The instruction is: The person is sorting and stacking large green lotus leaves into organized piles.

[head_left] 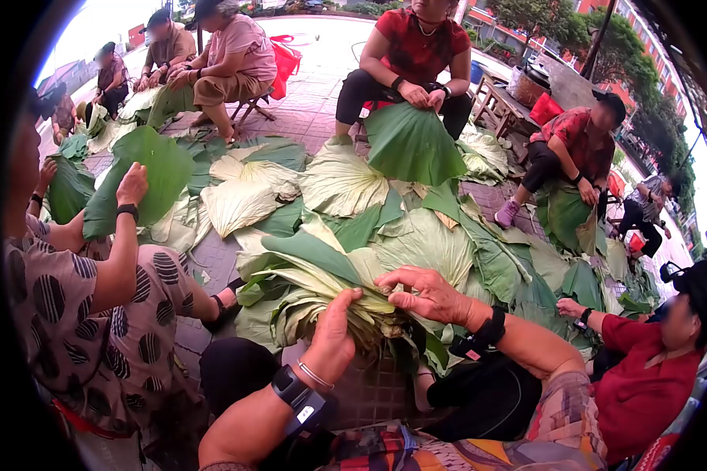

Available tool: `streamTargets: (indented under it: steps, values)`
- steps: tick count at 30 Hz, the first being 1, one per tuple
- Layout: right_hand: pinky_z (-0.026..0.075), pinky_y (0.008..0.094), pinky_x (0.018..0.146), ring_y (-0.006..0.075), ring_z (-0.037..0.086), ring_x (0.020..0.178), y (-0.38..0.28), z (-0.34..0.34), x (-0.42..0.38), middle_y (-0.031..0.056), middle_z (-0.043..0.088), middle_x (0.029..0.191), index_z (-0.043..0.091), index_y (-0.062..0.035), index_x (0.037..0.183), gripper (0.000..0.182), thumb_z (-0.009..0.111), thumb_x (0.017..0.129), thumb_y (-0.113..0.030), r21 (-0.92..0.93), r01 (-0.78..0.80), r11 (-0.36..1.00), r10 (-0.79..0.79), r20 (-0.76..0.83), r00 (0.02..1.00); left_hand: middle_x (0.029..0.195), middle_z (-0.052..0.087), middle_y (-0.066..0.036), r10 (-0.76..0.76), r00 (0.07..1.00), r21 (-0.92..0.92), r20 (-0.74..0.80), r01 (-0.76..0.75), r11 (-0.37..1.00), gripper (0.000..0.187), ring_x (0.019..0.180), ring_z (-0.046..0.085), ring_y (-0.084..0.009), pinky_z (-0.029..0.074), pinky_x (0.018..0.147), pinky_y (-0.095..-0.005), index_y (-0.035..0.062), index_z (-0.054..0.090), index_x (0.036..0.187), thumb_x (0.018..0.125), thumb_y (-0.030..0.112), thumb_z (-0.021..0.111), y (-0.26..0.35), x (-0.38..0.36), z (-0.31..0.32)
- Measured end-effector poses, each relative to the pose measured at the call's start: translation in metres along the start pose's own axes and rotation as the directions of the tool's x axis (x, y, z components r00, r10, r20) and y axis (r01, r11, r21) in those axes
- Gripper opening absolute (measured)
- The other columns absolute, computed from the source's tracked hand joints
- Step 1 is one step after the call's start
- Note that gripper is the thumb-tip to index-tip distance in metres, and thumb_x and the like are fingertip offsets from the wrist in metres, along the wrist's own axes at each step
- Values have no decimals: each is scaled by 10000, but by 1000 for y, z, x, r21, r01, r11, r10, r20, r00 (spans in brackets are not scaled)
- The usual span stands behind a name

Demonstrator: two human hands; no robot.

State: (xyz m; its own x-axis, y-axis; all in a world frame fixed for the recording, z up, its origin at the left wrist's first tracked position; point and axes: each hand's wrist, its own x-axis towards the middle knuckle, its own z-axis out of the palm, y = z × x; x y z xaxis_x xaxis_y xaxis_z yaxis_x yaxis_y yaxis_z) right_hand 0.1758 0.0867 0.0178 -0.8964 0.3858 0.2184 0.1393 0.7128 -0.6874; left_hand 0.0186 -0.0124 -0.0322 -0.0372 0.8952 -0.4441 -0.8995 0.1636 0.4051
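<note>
A thick bundle of folded lotus leaves (322, 286), pale yellow-green with a darker green leaf on top, is in front of me. My left hand (331, 339) grips its near side, thumb along the edge and the other fingers mostly hidden behind. At the bundle's right edge, my right hand (434, 295) has its fingers curled, with index finger and thumb pinching at the leaf edges. Just beyond lies a broad pale leaf (428, 247) on the heap.
Spread leaves (247, 206) cover much of the paved ground (322, 118). Several people sit around the heap handling leaves, one close on my left with a large green leaf (145, 177), another in red (652, 377) close on my right. A wooden table (495, 102) stands behind.
</note>
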Motion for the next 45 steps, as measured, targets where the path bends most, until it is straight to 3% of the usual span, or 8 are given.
streamTargets:
  steps: [9, 14, 17, 21, 29, 37, 41, 45]
  values:
    - [386, 345, 869, 273, 499, 973, 8, 6, 7, 120, 561, 1074, 528, -44, 1136, 414, 489, 874, -361, 0, 136, 991, -135, 106, 985, 1060, 569, -113, 7, 983, -82, 183, 8, 997, 484, 955, 554, -236, 428, 879, -369, 18, 466, 1146, 808, 345, 580, 8, -13, 12]
    - [402, 323, 876, 247, 520, 980, 24, 11, 6, 114, 579, 1080, 552, -15, 1112, 412, 541, 851, -334, 117, 117, 986, -133, 141, 981, 867, 628, -102, 28, 997, 112, -67, -20, 994, 231, 775, 605, -223, 501, 741, -331, 12, 578, 916, 768, 179, 637, -6, 8, -11]
    - [436, 299, 821, 224, 576, 896, 53, -8, 5, 128, 591, 1066, 552, -37, 1129, 401, 561, 838, -313, 373, -312, 874, 305, 78, 949, 861, 622, -113, 6, 997, 113, -81, 3, 994, 196, 773, 604, -239, 500, 753, -351, -8, 568, 892, 748, 124, 589, -6, 10, -12]
    - [418, 362, 875, 326, 534, 975, 163, -31, -25, 152, 584, 1052, 529, -27, 1135, 487, 633, 709, -240, -281, -382, 880, 293, -311, 904, 868, 620, -104, 29, 989, 174, -146, -3, 985, 209, 787, 599, -244, 492, 764, -364, 8, 569, 900, 732, 131, 578, -4, 9, -15]
    - [337, 450, 940, 320, 323, 1210, 282, 12, -135, 167, 311, 1340, 353, -75, 1281, 645, 593, 683, -98, -716, -570, 402, 579, -283, 764, 895, 580, -86, 95, 974, 137, -205, -68, 988, 279, 800, 570, -206, 467, 748, -318, -25, 538, 970, 709, 58, 590, 4, -5, -1]
    - [308, 506, 931, 309, 202, 1299, 319, 37, -144, 120, 199, 1415, 277, -222, 1339, 613, 456, 786, -26, -776, -588, 228, 563, -388, 730, 935, 572, -79, 42, 962, 115, -269, -11, 993, 305, 852, 554, -204, 444, 788, -327, -13, 517, 1016, 721, 48, 562, 5, -5, -1]
    - [280, 473, 916, 303, 225, 1286, 295, 22, -133, 124, 234, 1403, 373, -218, 1293, 518, 502, 796, -142, -716, -485, 502, 461, -253, 851, 954, 574, -81, 24, 969, 116, -245, 4, 993, 326, 870, 553, -206, 440, 805, -329, -8, 516, 1034, 719, 60, 572, 6, -8, 0]
    - [291, 446, 885, 276, 436, 1126, 281, -4, -88, 127, 545, 1103, 581, -150, 967, 229, 464, 841, -300, -668, -543, 509, 271, -475, 837, 955, 574, -81, 14, 976, 117, -216, 12, 993, 323, 871, 554, -205, 441, 806, -326, -5, 518, 1032, 722, 63, 574, 5, -8, -2]
